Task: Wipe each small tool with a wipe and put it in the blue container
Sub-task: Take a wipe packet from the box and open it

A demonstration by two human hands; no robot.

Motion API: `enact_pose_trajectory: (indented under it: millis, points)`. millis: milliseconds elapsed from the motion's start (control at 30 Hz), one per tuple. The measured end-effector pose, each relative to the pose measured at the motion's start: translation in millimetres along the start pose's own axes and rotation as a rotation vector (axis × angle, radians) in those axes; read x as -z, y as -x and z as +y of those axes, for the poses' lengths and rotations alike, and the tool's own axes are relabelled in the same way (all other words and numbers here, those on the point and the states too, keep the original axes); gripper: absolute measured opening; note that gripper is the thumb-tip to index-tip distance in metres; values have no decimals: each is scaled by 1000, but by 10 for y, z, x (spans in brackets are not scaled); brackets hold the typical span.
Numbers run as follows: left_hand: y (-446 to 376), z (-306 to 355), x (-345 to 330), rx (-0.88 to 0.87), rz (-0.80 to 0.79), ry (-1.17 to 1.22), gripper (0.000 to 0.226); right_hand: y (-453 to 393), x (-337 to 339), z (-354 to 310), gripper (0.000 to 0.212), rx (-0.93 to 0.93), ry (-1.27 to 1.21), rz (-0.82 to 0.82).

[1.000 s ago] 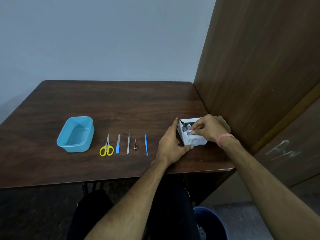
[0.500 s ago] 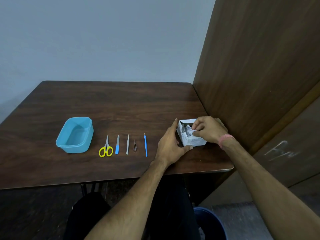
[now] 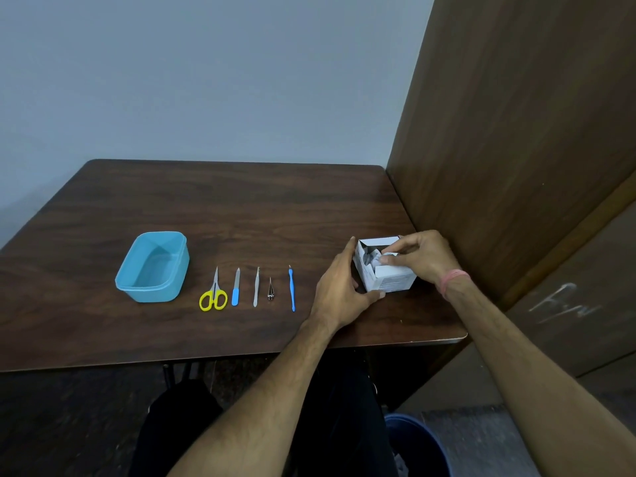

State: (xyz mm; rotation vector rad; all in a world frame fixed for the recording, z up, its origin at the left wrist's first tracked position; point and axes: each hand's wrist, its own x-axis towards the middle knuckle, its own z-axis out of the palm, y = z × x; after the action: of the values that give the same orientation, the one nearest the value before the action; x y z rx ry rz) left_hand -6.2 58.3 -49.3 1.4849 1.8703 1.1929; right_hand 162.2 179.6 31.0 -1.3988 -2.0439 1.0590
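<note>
A small white box of wipes (image 3: 389, 280) stands open at the table's right side. My left hand (image 3: 339, 290) grips its left side and front corner. My right hand (image 3: 418, 258) reaches over the open top and pinches a white wipe packet (image 3: 382, 258) inside. Left of the box lies a row of small tools: a thin blue-handled pick (image 3: 292, 289), a small metal clipper (image 3: 271, 290), metal tweezers (image 3: 256, 286), a blue-handled file (image 3: 235, 287) and yellow-handled scissors (image 3: 214, 294). The blue container (image 3: 153, 266) sits empty at the row's left end.
The dark wooden table (image 3: 223, 208) meets a tall wooden panel (image 3: 516, 132) on the right, close behind the box. A blue bin (image 3: 418, 445) stands on the floor under the table's right front corner. My legs show below the front edge.
My right hand's fingers have shifted slightly over the box opening, working at the packet. The left hand and the tools stay where they were.
</note>
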Motion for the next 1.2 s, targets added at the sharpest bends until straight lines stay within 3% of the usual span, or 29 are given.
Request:
enact_pose_trajectory:
  millis: [133,333,600,767,833,933,1000,1133,1200]
  points:
    - [-1,1,4,-4,-3,3,132,-14,24,56,21,-34,-64,73]
    - [5,12,12,4,-5,0,132,-69,90,74,19,-63,-10,49]
    - [13,22,19,0,-4,5,133,30,32,51,12,-12,-67,142]
    - [8,20,5,-8,3,-7,129,167,18,-49,14,37,-414,370]
    - [8,12,2,-17,5,5,130,187,46,-67,16,-23,-593,450]
    - [6,19,3,-6,41,48,129,262,60,-95,26,-115,-841,430]
    - [45,80,29,1,73,79,116,389,6,-139,25,-123,-869,343]
    - [378,305,162,-87,304,298,46,710,-259,-218,15,-59,-881,174]
    - [631,306,266,-68,370,407,26,834,-492,-203,17,-18,-859,86]
